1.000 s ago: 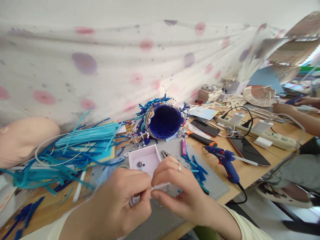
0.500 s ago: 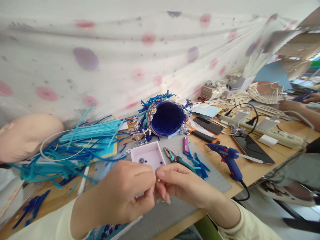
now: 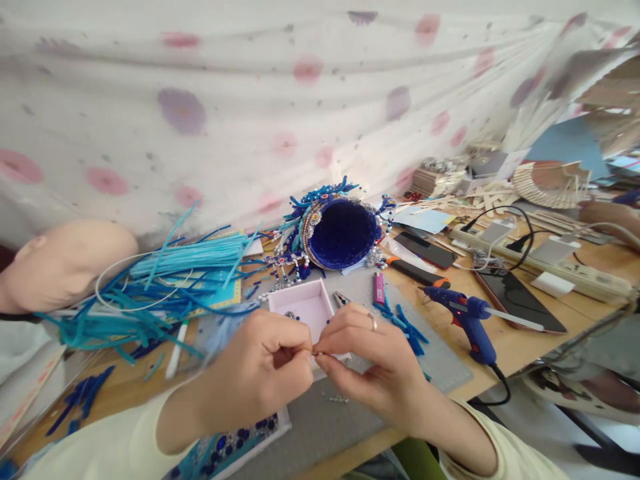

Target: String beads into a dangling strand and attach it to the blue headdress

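Pink tray (image 3: 306, 308) bears no readable writing behind left hand (image 3: 260, 380) and right hand (image 3: 373, 363), fingertips pinched together

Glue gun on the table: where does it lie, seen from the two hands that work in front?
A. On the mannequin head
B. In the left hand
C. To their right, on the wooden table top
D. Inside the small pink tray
C: the blue glue gun lies on the wooden table, to the right of both hands.

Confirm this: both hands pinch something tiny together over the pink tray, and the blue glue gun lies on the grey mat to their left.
Not quite. The glue gun lies on the bare wooden table, to the right of the hands, as the head view shows. The left hand and right hand do pinch something tiny over the pink tray.
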A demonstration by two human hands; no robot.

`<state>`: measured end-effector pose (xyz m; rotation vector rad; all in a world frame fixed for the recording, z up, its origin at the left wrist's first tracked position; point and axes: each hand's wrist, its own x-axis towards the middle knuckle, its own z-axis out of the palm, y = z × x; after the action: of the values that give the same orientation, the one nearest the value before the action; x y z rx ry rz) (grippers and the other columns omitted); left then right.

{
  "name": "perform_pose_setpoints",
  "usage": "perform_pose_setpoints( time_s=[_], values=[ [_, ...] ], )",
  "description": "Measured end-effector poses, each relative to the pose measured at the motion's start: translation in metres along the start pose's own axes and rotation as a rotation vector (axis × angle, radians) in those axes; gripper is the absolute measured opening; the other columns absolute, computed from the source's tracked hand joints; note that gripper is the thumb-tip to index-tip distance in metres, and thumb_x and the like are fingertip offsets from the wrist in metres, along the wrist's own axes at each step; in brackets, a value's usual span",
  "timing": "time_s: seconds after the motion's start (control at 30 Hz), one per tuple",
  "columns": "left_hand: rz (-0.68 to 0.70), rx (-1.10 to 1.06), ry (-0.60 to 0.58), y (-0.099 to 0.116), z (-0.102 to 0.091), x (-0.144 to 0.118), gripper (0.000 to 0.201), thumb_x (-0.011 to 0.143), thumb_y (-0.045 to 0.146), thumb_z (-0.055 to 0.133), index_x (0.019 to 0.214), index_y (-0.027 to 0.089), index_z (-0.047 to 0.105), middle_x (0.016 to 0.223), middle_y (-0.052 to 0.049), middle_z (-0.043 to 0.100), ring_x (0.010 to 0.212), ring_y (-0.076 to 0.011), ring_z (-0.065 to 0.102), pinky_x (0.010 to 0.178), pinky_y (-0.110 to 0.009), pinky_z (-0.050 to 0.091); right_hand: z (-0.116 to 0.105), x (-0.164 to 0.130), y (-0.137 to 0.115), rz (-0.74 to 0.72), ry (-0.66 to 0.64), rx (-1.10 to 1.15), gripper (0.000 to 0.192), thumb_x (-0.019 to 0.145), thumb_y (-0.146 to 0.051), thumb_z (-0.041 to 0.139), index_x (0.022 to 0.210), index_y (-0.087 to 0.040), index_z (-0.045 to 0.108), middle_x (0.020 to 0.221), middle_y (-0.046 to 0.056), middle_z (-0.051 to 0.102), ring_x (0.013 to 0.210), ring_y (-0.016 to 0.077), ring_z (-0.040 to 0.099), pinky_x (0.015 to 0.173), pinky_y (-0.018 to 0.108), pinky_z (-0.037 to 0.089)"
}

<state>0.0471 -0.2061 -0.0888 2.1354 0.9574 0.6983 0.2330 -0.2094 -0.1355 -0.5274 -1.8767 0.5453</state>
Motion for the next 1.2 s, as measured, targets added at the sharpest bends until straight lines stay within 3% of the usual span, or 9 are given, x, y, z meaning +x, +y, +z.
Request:
perform_pose_setpoints(
  time_s=[0.13,0.23,0.33,0.43,0.5,0.6,0.77,1.03,1.2],
  values=[
    [-0.153,-0.174,-0.069,0.002,-0.001,0.003,0.025,0.073,0.020,0.042,0.052,0.019,0.030,0.051,0.006,0.024,0.050,-0.0072,0.024,0.045,-0.025,0.017,-0.005,0.000,0.002,-0.290,0.032,-0.318,0.020,0.081,-0.001,0.067,0.097,-0.012,0.066,0.084,0.007,0.074,0.081,0.0184,0.060,0.076,0.037,0.050],
    [-0.247,-0.337,-0.116,0.004,0.000,0.004,0.023,0.069,0.023,0.042,0.048,0.020,0.034,0.045,0.006,0.028,0.045,-0.0068,0.027,0.043,-0.025,0.018,-0.011,0.002,-0.002,-0.362,0.006,-0.446,0.023,0.079,-0.003,0.071,0.099,-0.013,0.066,0.084,0.005,0.076,0.080,0.0183,0.060,0.078,0.039,0.051],
    [-0.447,-0.595,-0.148,0.006,0.003,0.007,0.020,0.063,0.027,0.046,0.045,0.021,0.039,0.039,0.007,0.034,0.037,-0.0059,0.026,0.038,-0.024,0.016,-0.016,0.004,-0.006,-0.437,0.025,-0.576,0.018,0.078,-0.006,0.074,0.091,-0.016,0.067,0.078,0.000,0.078,0.074,0.0159,0.061,0.077,0.037,0.050],
    [-0.584,-0.723,-0.194,0.005,0.002,0.012,0.019,0.062,0.032,0.050,0.047,0.021,0.042,0.039,0.009,0.031,0.034,-0.0055,0.020,0.036,-0.023,0.013,-0.016,0.006,-0.003,-0.464,0.037,-0.634,0.017,0.079,-0.006,0.073,0.089,-0.018,0.066,0.078,-0.001,0.078,0.073,0.0166,0.063,0.076,0.037,0.050],
    [-0.498,-0.567,-0.221,0.004,-0.004,0.017,0.021,0.068,0.032,0.051,0.052,0.020,0.048,0.042,0.008,0.032,0.038,-0.0068,0.025,0.039,-0.023,0.018,-0.014,0.007,0.003,-0.392,0.061,-0.555,0.017,0.080,-0.006,0.070,0.090,-0.018,0.065,0.077,0.001,0.076,0.071,0.0172,0.063,0.073,0.037,0.050],
    [-0.294,-0.187,-0.214,0.001,-0.019,0.024,0.024,0.080,0.032,0.051,0.066,0.017,0.062,0.053,0.004,0.047,0.052,-0.0098,0.041,0.049,-0.023,0.029,-0.013,0.008,0.013,-0.181,0.116,-0.351,0.014,0.081,-0.006,0.066,0.086,-0.019,0.064,0.073,0.002,0.069,0.069,0.0156,0.062,0.066,0.032,0.050],
    [-0.191,0.181,-0.128,-0.004,-0.048,0.027,0.031,0.088,0.036,0.050,0.075,0.017,0.070,0.066,0.000,0.062,0.060,-0.0115,0.049,0.054,-0.023,0.033,-0.020,0.006,0.020,0.122,0.129,-0.143,0.013,0.082,-0.011,0.062,0.075,-0.021,0.060,0.072,0.000,0.063,0.069,0.0157,0.059,0.064,0.029,0.045],
    [-0.029,0.342,-0.111,-0.007,-0.077,0.026,0.030,0.085,0.031,0.051,0.067,0.016,0.072,0.061,-0.001,0.065,0.057,-0.0123,0.055,0.054,-0.023,0.037,-0.033,-0.005,0.024,0.296,0.131,-0.055,0.016,0.085,-0.017,0.059,0.070,-0.021,0.056,0.070,0.000,0.059,0.068,0.0157,0.055,0.065,0.028,0.044],
    [-0.124,0.292,-0.060,-0.016,-0.123,0.027,0.028,0.080,0.037,0.058,0.068,0.018,0.075,0.069,-0.004,0.073,0.067,-0.0173,0.064,0.063,-0.025,0.046,-0.054,-0.018,0.035,0.356,0.228,-0.033,0.017,0.086,-0.024,0.063,0.070,-0.021,0.057,0.070,0.000,0.058,0.067,0.0161,0.054,0.062,0.027,0.043]
  ],
)
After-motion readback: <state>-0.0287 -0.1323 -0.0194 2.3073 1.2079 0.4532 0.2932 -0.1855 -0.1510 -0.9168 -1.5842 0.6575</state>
